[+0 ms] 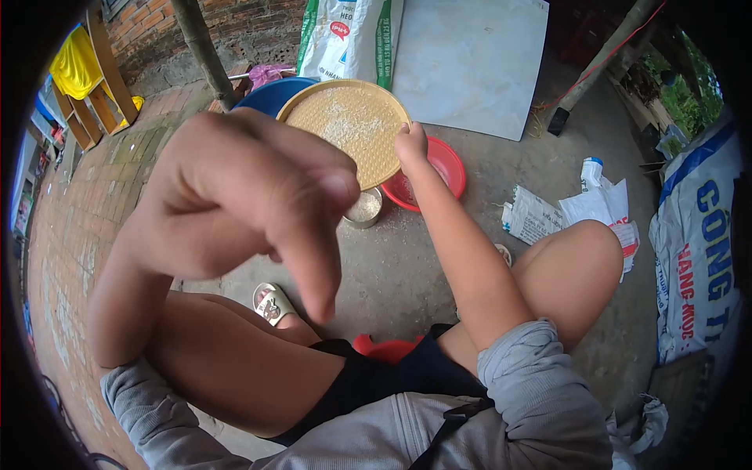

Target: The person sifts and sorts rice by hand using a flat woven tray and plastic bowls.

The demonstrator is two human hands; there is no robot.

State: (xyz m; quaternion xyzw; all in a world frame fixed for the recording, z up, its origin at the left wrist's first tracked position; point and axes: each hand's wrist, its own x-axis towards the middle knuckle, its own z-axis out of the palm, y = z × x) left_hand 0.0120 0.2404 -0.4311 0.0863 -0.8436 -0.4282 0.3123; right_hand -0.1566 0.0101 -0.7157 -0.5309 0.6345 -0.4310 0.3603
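My right hand [411, 145] grips the right rim of a round woven winnowing tray [380, 160], thumb on top. White grains [345, 125] lie scattered on the tray, which is held out over a metal bowl [364, 210] and a red plastic basin [446, 168]. Pale grains show inside the bowl. Raised close to the camera, my left hand [243, 192] has bent fingers, one pointing down, the tips apart. Nothing shows in it. It covers part of the view of the tray's lower left edge.
A blue basin [274, 98] stands behind the tray, near a white and green sack [345, 39]. A grey board [470, 63] lies beyond. Torn sack pieces [564, 211] are on the right floor, with a large printed sack [697, 243] farther right. A wooden rack [102, 70] stands left.
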